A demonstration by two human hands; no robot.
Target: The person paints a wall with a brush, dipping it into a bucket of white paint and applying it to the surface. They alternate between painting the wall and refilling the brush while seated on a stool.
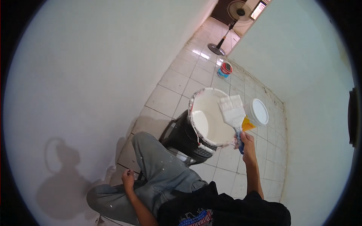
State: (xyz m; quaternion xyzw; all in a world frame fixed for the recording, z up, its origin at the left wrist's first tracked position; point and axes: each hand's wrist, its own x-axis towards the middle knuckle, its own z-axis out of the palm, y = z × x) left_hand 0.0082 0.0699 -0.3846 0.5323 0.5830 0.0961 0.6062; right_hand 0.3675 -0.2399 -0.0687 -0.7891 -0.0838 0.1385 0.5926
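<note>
Head view: a seated person in a small tiled room, seen from above through a round, wide lens.
Paintbrush: wide and flat, its bristles coated white; the paintbrush is raised over the right side of the open bucket, its blue, paint-smeared handle pointing down toward the person.
Right hand: the right hand is closed around the handle, fingers wrapped and thumb along it.
Left hand: the left hand is near the bent knee, fingers curled inward; whether it pinches anything cannot be told.
Bucket: round and deep, black outside, with a cream-white inside and a rim crusted in pale and dark flecks. A smooth white pool shows inside, and a white grip hangs on the near side.
Lidded tub: the white plastic tub with a round lid and yellow label is just beyond the brush.
Small pail: the red and blue pail is farther off on the glossy square tiles.
Fan: the pedestal fan has a round cage and disc-shaped base, near the doorway.
Walls: smooth, pale and matte; a soft shadow falls on the left one.
Clothing: faded grey trousers with white specks, and a black printed shirt.
</note>
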